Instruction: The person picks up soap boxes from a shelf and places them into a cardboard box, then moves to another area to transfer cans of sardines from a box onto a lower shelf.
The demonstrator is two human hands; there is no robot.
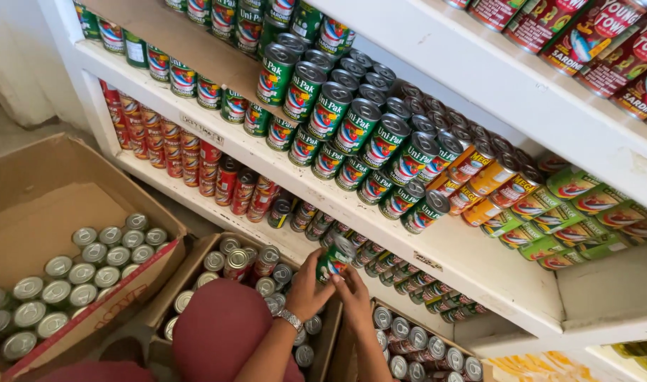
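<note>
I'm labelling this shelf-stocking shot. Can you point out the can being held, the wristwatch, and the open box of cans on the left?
green can [333, 260], head view, on its label between both hands.
wristwatch [290, 320], head view, on its metal band.
cardboard box [33, 198], head view, on its bare inner wall.

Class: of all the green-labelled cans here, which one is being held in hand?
The green can at the lowest shelf's edge: both hands clasp it, left hand, right hand.

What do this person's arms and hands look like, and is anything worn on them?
Both forearms are bare, with no sleeves or gloves in view. The left hand has a silver metal watch with a linked band around its wrist. The right hand shows no watch; rings are too small to tell.
</note>
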